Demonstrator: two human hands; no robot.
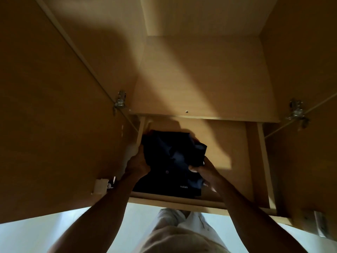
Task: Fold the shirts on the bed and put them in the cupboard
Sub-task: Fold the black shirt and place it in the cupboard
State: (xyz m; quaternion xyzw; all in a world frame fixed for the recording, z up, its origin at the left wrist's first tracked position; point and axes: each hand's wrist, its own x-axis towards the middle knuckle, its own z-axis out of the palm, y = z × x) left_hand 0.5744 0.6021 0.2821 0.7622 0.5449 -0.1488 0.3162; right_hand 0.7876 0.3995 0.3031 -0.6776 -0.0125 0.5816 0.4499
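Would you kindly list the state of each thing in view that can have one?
Dark shirt: folded, lying on the cupboard shelf, held from both sides.
Cupboard: open, both doors swung out.
Left hand: fingers curled on the shirt's left edge.
Right hand: gripping the shirt's right edge.

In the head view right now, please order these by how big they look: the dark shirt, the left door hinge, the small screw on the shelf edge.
1. dark shirt, held by the left hand and right hand
2. left door hinge
3. small screw

The shirt is nearer the camera, but the order looks clear.
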